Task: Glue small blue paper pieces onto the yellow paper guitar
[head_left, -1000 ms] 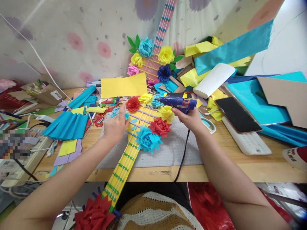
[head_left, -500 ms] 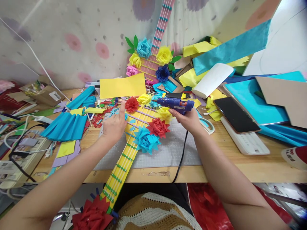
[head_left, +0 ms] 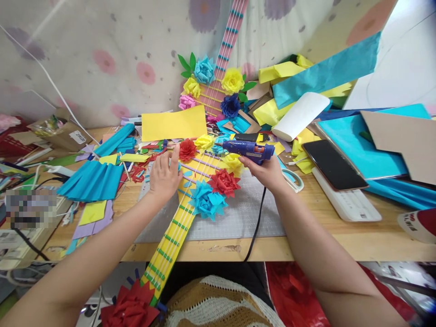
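Guitar [head_left: 182, 215] in the head view, between the two hands, long axis aslant: neck over the near edge towards the lap, flowered body at the far end, up and to the right. Left hand [head_left: 165, 176] is nearer, right at the body's left side, forefinger raised, others loosely bent; can't tell whether they pinch anything. Right hand [head_left: 267, 172] grips the glue gun [head_left: 250, 149], nozzle pointing left across the flowers. Printing on the cup [head_left: 417, 225] and box label [head_left: 78, 136], neither clearly legible!
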`<state>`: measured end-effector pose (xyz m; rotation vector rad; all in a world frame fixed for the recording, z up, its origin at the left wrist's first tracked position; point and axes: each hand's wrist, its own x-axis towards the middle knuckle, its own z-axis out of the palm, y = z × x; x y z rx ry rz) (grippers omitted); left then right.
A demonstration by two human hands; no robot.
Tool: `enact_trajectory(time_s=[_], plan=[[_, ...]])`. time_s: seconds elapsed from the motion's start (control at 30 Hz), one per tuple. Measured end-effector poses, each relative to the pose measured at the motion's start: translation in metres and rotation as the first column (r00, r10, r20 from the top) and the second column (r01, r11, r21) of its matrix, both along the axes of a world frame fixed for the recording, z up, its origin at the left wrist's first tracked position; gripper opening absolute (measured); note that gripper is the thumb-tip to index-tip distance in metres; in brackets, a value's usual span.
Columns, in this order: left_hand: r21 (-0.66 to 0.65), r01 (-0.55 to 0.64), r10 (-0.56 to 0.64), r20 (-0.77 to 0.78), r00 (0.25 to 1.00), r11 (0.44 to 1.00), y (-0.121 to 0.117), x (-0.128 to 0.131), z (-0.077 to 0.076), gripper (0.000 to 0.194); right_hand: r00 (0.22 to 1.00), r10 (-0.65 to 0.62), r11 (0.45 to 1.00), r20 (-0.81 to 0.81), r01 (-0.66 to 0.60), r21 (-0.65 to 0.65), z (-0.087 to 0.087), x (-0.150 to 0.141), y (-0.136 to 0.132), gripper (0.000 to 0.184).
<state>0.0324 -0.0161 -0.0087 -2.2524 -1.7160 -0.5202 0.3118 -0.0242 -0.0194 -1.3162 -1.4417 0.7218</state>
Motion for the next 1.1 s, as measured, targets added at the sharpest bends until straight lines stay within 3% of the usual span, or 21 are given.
enact_trajectory(time_s=[0.27,0.63,0.9,1.0,1.1], plan=[[0.027,-0.042,0.041,0.056,0.998,0.999,0.004,-0.001,-0.003,0.080,1.000,-0.002,0.999,-0.023,0.003,0.037,-0.005,0.001,0.002,0.036],[0.031,0.003,-0.006,0.096,0.995,1.000,0.006,-0.019,-0.005,0.089,0.999,-0.020,0.998,0.036,0.018,0.054,-0.006,0.001,0.004,0.036],[0.057,0.057,-0.066,0.164,0.984,0.997,0.005,-0.022,-0.009,0.086,0.997,-0.034,0.997,0.062,0.029,0.070,-0.005,0.000,0.004,0.034],[0.101,0.126,-0.150,0.279,0.949,0.987,-0.002,-0.020,-0.005,0.081,0.997,-0.039,0.998,0.064,0.035,0.060,-0.005,0.000,0.003,0.034],[0.174,0.156,-0.215,0.403,0.890,0.972,-0.013,-0.019,0.002,0.064,0.996,-0.057,0.997,0.071,0.053,0.056,-0.007,0.000,0.003,0.033]])
